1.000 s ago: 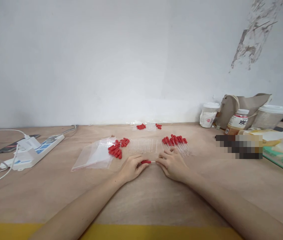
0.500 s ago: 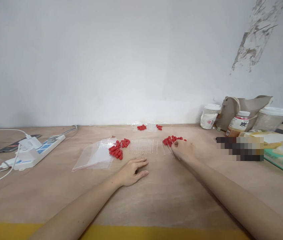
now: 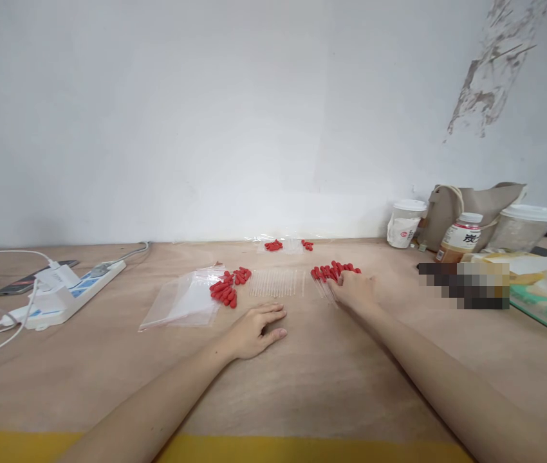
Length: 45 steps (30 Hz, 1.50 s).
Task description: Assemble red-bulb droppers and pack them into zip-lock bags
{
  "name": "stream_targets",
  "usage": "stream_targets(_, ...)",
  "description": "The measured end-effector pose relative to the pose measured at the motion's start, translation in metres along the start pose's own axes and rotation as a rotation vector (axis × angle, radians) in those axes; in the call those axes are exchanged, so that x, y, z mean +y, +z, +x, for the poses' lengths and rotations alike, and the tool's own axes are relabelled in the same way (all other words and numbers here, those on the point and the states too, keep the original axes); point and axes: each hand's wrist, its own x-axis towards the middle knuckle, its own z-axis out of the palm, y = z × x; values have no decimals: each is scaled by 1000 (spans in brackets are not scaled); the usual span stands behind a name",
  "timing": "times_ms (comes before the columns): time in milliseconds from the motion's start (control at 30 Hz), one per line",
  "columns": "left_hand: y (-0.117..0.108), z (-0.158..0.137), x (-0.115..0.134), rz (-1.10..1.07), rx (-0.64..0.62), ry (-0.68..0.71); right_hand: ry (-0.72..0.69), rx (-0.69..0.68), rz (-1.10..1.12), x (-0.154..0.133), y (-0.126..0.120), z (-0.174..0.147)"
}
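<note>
My left hand (image 3: 259, 329) lies flat on the table, palm down with its fingers stretched out, holding nothing. Just beyond its fingertips is a row of thin clear strips (image 3: 273, 283) lying side by side. My right hand (image 3: 354, 290) is at the right-hand group of small red oblong pieces (image 3: 336, 270), from which thin pale strips trail toward me. Its fingers are bent and close together at the near side of the group; what is between them is hidden. Left of the row lies another heap of red pieces (image 3: 224, 289), partly on clear plastic bags (image 3: 181, 302).
More red pieces (image 3: 273, 245) lie on clear film near the wall. At left are a white power strip (image 3: 78, 296) with cables and a phone (image 3: 32, 280). At right stand a lidded cup (image 3: 405, 225), a drink bottle (image 3: 461, 238), a bag (image 3: 483, 199) and a larger clear cup (image 3: 519, 231).
My right hand has shifted slightly at the red group, its fingers less tightly curled. The right group's red pieces now reach further left, and the loose strip beside them no longer shows apart. Left hand unmoved.
</note>
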Motion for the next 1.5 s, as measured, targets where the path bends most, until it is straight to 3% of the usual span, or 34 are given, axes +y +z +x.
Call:
stream_targets(200,0,-1,1,-6,8,-8,-210,22,28,-26,4,-8)
stream_targets(467,0,-1,-1,2,15,1,-91,-77,-89,-48,16,2)
stream_targets(667,1,-1,3,55,30,4,-130,-96,-100,-54,17,5)
stream_targets(767,-11,-1,-2,207,153,-71,-150,-74,-107,-49,15,-2)
stream_targets(900,-38,-5,-21,524,299,-271,-262,93,-114,-31,12,-19)
stream_targets(1000,-51,-9,-33,671,300,-413,-364,181,-109,-15,8,-32)
stream_targets(1133,-51,-11,-40,748,266,-476,-418,247,-57,-1,7,-40)
stream_targets(1333,-48,-9,-43,767,297,-463,-509,281,74,5,13,-42)
stream_targets(1500,-36,-4,-29,515,387,-244,-621,208,242,6,16,-43)
